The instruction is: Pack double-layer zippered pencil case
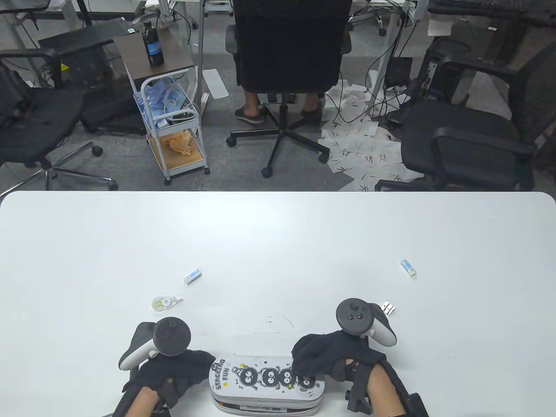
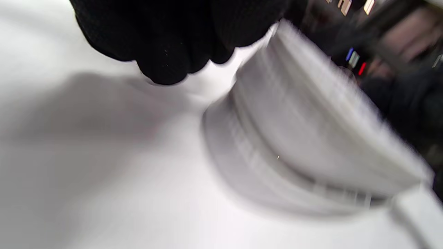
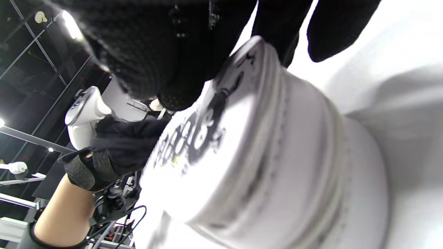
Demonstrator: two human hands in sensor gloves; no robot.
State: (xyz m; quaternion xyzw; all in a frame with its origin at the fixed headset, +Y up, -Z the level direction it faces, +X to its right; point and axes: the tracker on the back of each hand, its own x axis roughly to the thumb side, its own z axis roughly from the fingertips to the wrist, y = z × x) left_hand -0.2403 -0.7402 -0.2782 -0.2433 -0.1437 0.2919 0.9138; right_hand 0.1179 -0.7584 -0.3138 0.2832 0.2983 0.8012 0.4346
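The white pencil case, printed with black soot characters and "STACKING FUN", lies flat at the table's near edge, zipped sides facing me. My right hand grips its right end, with fingers over the printed top; the right wrist view shows the fingers on the top face and others behind the far edge of the case. My left hand sits curled at the case's left end. The left wrist view is blurred: the curled fingers hang just left of the case, and contact is unclear.
On the white table lie an eraser, a correction tape, a second eraser and a small metal clip by the right hand. Office chairs and a cart stand beyond the far edge.
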